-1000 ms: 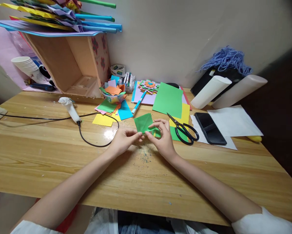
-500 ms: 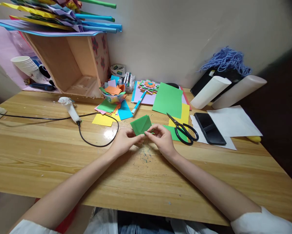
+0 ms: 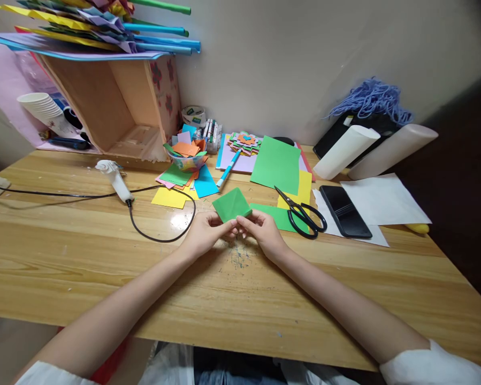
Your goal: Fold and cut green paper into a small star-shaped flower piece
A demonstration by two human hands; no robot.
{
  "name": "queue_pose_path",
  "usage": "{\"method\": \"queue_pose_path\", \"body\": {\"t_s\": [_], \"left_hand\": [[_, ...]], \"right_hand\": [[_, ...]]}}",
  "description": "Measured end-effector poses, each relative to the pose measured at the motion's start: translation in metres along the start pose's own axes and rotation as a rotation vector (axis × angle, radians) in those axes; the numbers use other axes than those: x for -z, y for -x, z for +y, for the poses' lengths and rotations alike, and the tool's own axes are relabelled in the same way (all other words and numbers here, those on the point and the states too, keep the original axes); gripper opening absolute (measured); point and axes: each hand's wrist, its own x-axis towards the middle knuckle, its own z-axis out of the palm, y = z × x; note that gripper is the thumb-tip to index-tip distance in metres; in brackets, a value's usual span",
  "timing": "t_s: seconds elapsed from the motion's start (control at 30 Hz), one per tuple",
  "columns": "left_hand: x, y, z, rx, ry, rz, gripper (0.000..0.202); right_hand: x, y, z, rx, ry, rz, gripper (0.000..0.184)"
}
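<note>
A small piece of folded green paper [image 3: 231, 205] is held up between both hands, with crease lines on its face. My left hand [image 3: 205, 231] pinches its lower left side, thumb in front and fingers behind. My right hand [image 3: 262, 231] grips the lower right corner, its thumb tip close to the left thumb. The fingertips behind the paper are partly hidden. Just right of my right hand lies a green paper strip [image 3: 278, 216], and black-handled scissors [image 3: 306, 216] rest partly over it and a yellow sheet [image 3: 304, 184].
A white glue gun [image 3: 115, 179] with a looping black cord stands left. Behind are a bowl of paper scraps [image 3: 186, 155], a blue marker [image 3: 229, 168], a layered paper flower [image 3: 245, 141] and a green sheet [image 3: 278, 163]. A phone [image 3: 345, 211] and white paper rolls [image 3: 348, 152] are right.
The green paper has tilted so its creased face shows more fully. My right fingers have moved from above its right edge down behind the lower corner; my left hand stays in place.
</note>
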Motion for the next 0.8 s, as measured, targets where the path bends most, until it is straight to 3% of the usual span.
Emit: {"method": "queue_pose_path", "body": {"t_s": [0.47, 0.8], "left_hand": [[0.0001, -0.0015, -0.0011, 0.016, 0.009, 0.017, 0.035], [0.0008, 0.0015, 0.0045, -0.026, -0.062, -0.028, 0.024]], "right_hand": [[0.0037, -0.0031, 0.008, 0.043, -0.121, 0.045, 0.032], [0.0038, -0.002, 0.0059, 0.039, 0.008, -0.007, 0.018]]}}
